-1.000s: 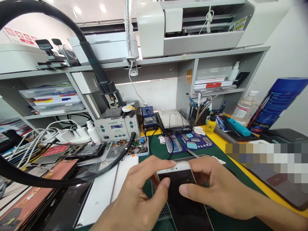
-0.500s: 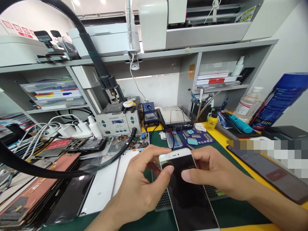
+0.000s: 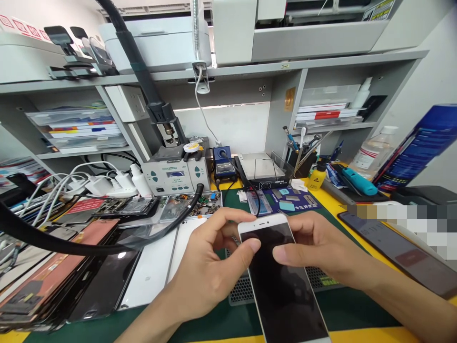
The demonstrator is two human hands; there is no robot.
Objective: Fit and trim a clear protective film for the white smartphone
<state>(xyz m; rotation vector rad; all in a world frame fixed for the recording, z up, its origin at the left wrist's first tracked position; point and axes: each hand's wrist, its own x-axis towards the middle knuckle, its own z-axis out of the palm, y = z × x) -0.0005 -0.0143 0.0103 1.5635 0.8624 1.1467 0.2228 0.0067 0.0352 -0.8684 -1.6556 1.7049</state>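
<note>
Your left hand pinches the phone at its top left edge | your right hand grips its right side, thumb on the dark screen | phone held above the perforated grille on the green mat

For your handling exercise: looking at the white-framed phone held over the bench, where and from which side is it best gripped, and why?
Probably by the long side edges near the top of the phone, one hand from each side. It is a thin flat slab with a dark glass face up, so edges give purchase. The left hand and right hand already pinch it so, thumbs on the glass.
</note>
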